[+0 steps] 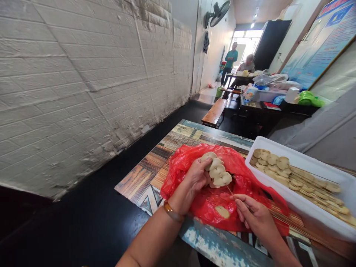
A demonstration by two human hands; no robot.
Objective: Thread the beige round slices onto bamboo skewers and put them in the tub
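Observation:
Over a red plastic bag point(183, 159), my left hand point(197, 174) is closed around a row of pale, thin, round food slices point(218, 172). The slices overlap on a thin wooden skewer point(229, 190). My right hand point(251, 213) pinches the skewer's bare lower end between thumb and fingers. One loose slice point(222, 212) lies on the bag below the hands. To the right, a white plastic tub point(314, 159) holds several finished skewers of the same slices point(272, 161). The kind of slice is not certain from its look.
The wood-patterned table point(147, 167) bears the bag, the tub and bare skewers point(283, 218) at its right front. White brick-patterned wall point(83, 92) runs along the left. Beyond are a bench point(215, 111), a cluttered table point(258, 96) and two people point(230, 59).

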